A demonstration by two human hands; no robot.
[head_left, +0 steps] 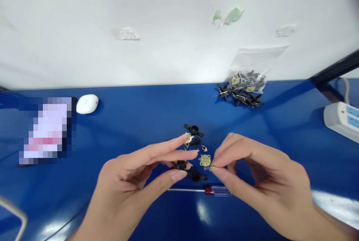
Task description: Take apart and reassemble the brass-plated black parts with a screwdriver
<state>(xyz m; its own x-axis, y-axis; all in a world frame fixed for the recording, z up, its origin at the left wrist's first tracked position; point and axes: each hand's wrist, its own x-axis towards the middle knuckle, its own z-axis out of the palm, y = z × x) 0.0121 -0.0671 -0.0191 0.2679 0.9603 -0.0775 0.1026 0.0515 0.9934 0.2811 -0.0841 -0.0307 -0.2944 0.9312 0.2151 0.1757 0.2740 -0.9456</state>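
Note:
A small black plastic part [181, 165] sits between the thumb and fingers of my left hand [140, 173], whose index finger reaches out over the parts behind. My right hand [252, 173] pinches a tiny coil spring [206, 168] at its right end. Just behind the spring lies a yellowish round plate [205, 160]. A black housing [196, 175] lies below and between the hands. Farther back are another black housing [194, 130], a small copper-coloured contact [204, 148] and a second plate [189, 137], partly covered by my left index finger.
A screwdriver [214, 191] lies in front of the parts. At the back, a clear bag [252, 65] of parts stands by a pile of black pieces [242, 98]. A phone [47, 132] and white case [87, 104] lie left; a power strip [342, 119] is right.

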